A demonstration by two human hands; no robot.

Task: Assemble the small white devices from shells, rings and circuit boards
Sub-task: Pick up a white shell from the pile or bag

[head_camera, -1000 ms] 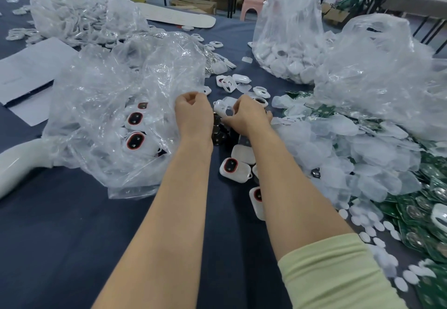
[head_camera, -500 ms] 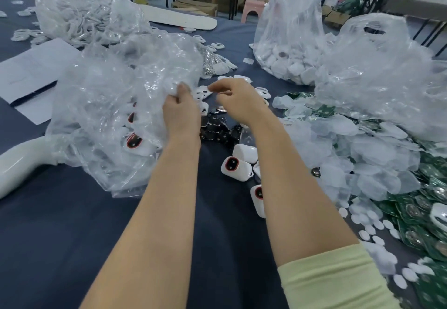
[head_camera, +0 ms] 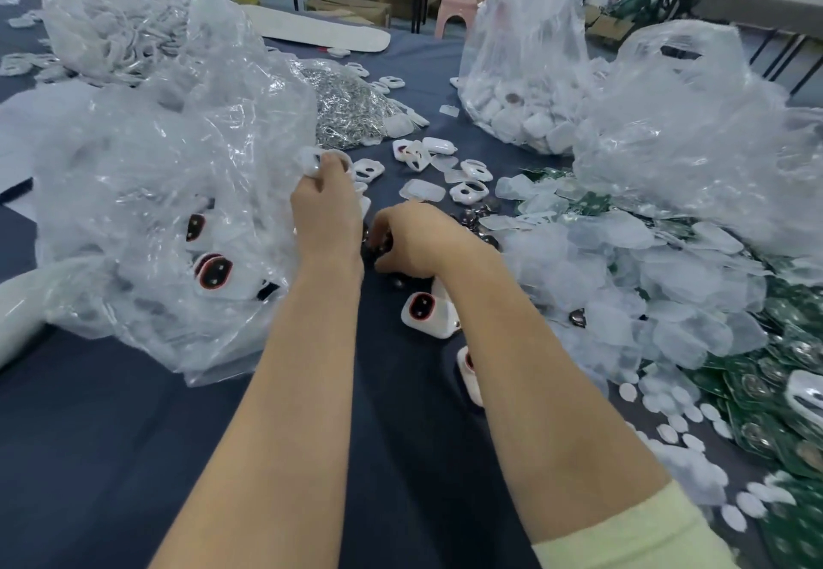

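Observation:
My left hand [head_camera: 327,207] is raised beside a clear bag and grips a white shell [head_camera: 314,161] in its fingertips. My right hand [head_camera: 418,241] is lower, fingers curled down into a pile of small dark round parts [head_camera: 472,218]; what it pinches is hidden. A finished white device with a red-rimmed dark window [head_camera: 425,308] lies just below that hand, another [head_camera: 467,368] half hidden by my right forearm. Loose white rings and shells [head_camera: 467,190] lie beyond the hands. Green circuit boards [head_camera: 766,403] spread at the right.
A clear bag of finished devices [head_camera: 178,194] fills the left. A bag of white shells [head_camera: 525,78] and another crumpled bag [head_camera: 694,132] stand at the back right. Metal clips [head_camera: 352,109] heap behind. Clear blister covers [head_camera: 623,283] and white stickers [head_camera: 681,430] lie right.
My right hand dropped from the rings down onto the dark round parts. My left hand stayed by the bag and now shows a white shell in its fingertips.

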